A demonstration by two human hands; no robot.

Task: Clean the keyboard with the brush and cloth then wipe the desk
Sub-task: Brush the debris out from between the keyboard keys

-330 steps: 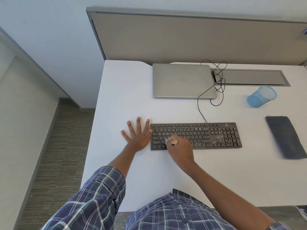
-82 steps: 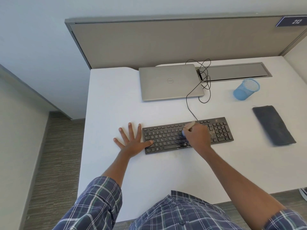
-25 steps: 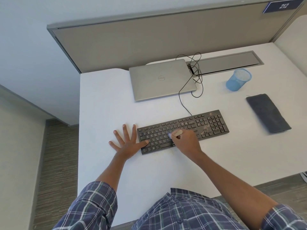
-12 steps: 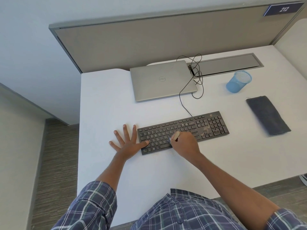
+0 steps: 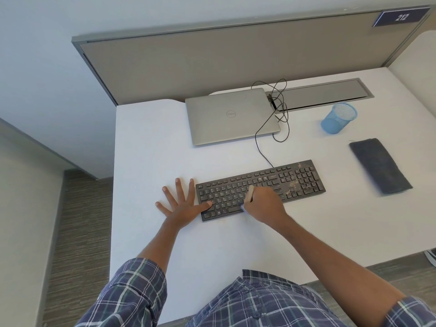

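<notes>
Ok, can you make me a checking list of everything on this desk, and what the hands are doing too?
Surface: white desk, with everything below lying on it.
Job's things: black keyboard, brownish dirt at its number-pad end; brush, bristles down on the keys; grey cloth, folded, lying apart to the right.
Clutter: closed silver laptop; blue mesh cup.
Grips: left hand flat on the desk, fingers spread, thumb on the keyboard's left end; right hand holds the brush.
Cables: black cable runs from the keyboard's back and loops beside the laptop.
Surroundings: grey partition with a sign reading 212; carpet floor.
</notes>
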